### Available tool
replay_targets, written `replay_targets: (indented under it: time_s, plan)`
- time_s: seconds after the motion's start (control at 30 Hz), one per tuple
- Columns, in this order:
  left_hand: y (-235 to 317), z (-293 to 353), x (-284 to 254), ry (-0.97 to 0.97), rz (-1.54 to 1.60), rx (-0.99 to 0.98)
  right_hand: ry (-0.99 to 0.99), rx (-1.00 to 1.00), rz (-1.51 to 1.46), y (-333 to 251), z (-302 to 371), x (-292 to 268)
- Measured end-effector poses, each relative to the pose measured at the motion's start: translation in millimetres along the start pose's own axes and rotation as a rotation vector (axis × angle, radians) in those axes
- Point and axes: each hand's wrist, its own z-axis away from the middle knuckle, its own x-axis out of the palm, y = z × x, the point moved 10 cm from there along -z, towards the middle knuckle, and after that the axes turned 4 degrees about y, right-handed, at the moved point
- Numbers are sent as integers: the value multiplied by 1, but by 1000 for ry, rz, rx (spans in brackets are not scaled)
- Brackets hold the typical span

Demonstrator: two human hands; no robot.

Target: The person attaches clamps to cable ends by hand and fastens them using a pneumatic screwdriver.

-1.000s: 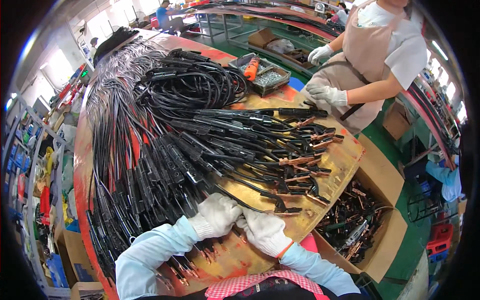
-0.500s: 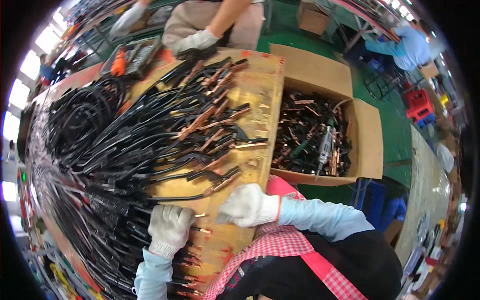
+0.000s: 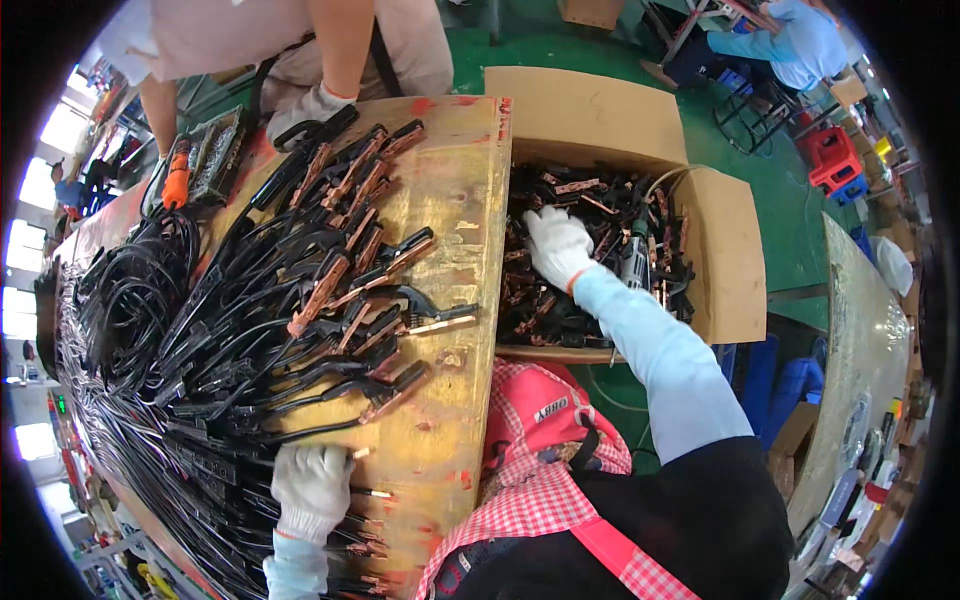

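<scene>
My left hand, in a white glove, is closed on a black cable at the board's near edge. A bare copper end pokes out beside its fingers. My right hand, gloved too, reaches into a cardboard box full of loose black-and-copper electrode holders; its fingers are stretched out over them, and I see nothing held. A grey-green power tool lies on the pile beside that hand. Several electrode holders with cables lie in rows on the wooden tabletop.
Bundled black cables cover the table's left side. Across it, a co-worker's gloved hand rests by the holders, near a tray and an orange-handled tool. Another person sits far right by a red stool.
My right hand has moved from above the table, near my left hand, over into the box. My left hand still grips the cable. The view has shifted, and the co-worker now leans closer.
</scene>
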Motion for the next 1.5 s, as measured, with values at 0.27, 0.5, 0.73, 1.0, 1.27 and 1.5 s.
replay_targets:
  time_s: [0.27, 0.5, 0.73, 1.0, 1.27, 1.5]
  plan:
    - [-3, 19, 2, -60, 129, -69, 49, -111, 148, 22, -105, 52]
    - [-7, 13, -5, 22, 114, -83, -30, -311, 317, 2, -72, -12]
    - [-14, 32, 5, 98, 79, -177, 36, 76, -104, 10, -110, -16]
    - [-14, 26, 3, 130, 178, -207, -43, 48, -265, 25, -174, 81]
    - [-22, 24, 9, 114, 190, -226, -88, 51, -299, 59, -159, 118]
    - [-26, 30, -7, 271, 263, -218, 131, 125, -556, 61, -66, 46]
